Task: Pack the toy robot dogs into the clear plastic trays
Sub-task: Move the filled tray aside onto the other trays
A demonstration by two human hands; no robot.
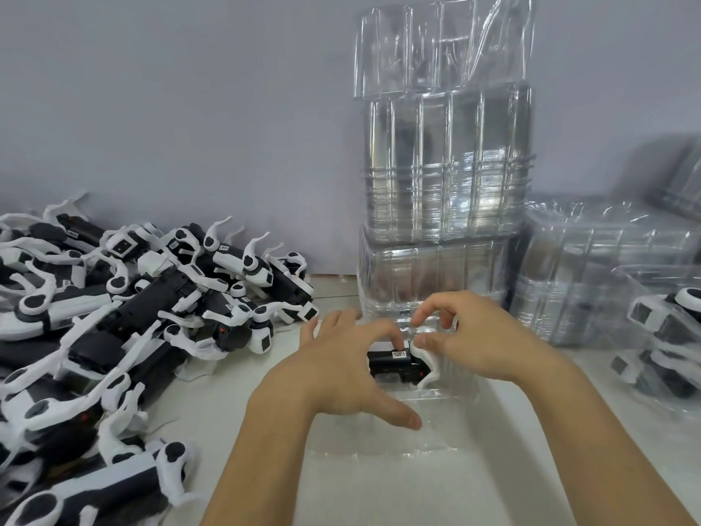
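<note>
A black and white toy robot dog (396, 364) lies in a clear plastic tray (436, 423) on the table in front of me. My left hand (341, 366) lies over the dog's left end, with one fingertip pressing on its black body and the thumb spread over the tray. My right hand (470, 336) pinches the dog's white leg at its right end with curled fingers. Much of the dog is hidden under both hands.
A big heap of loose robot dogs (125, 317) fills the left side of the table. A tall stack of clear trays (444, 176) stands just behind my hands. More trays (607, 271) and packed dogs (667, 336) sit at the right.
</note>
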